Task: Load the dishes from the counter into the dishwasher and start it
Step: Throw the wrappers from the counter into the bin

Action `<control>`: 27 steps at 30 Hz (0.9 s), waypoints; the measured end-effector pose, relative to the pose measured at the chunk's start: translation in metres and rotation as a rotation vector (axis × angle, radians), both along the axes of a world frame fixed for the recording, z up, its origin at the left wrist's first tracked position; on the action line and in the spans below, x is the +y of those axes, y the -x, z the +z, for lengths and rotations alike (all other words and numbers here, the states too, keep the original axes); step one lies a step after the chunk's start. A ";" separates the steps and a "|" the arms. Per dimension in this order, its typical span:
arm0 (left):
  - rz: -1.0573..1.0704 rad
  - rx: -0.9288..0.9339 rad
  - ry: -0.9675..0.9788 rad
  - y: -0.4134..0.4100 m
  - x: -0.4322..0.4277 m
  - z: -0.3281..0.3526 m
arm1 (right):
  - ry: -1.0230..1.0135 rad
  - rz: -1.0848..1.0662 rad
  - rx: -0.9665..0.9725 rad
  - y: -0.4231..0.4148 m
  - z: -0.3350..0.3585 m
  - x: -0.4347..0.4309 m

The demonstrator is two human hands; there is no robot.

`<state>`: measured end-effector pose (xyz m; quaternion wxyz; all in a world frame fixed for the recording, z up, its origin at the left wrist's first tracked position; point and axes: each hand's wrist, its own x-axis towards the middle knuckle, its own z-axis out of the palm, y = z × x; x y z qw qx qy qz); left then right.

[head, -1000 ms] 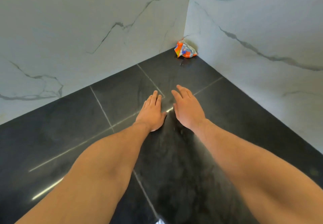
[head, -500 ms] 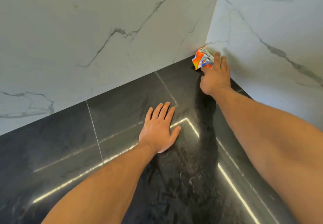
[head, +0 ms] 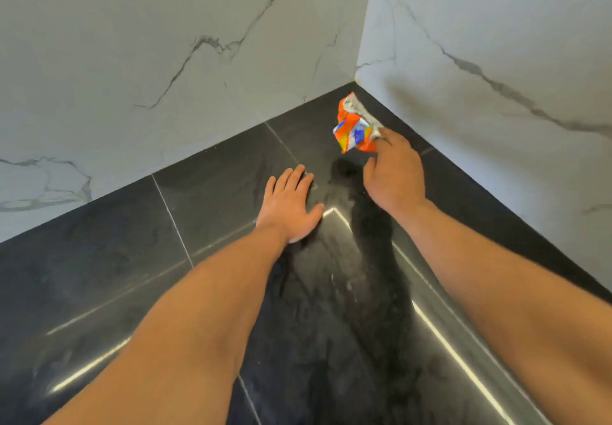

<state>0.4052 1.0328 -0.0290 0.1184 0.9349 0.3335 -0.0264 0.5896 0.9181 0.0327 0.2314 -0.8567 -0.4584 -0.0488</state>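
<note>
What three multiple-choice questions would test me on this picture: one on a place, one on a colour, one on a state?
1. Where is the crumpled packet?
A. Stuck high on a wall
B. In the right hand, near the wall corner
C. At the near edge of the picture

2. What colour is the tiled surface?
A. White
B. Brown
C. Black

3. How is the left hand?
A. Flat, fingers straight
B. Clenched in a fist
C. Gripping a plate

Answers:
1 B: the right hand's fingers pinch the packet just out from where the marble walls meet.
2 C: the tiles are black with thin pale joints.
3 A: its palm lies on the surface and holds nothing.
</note>
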 end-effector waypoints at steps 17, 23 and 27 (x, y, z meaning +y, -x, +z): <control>0.071 -0.117 -0.096 0.360 -0.241 0.000 | -0.149 -0.175 0.129 0.409 -0.003 -0.351; -0.003 0.002 -0.079 0.503 -0.302 -0.011 | 0.005 -0.151 0.268 0.547 -0.042 -0.404; -0.117 0.126 -0.128 0.545 -0.311 -0.009 | 0.153 -0.185 0.425 0.602 -0.087 -0.440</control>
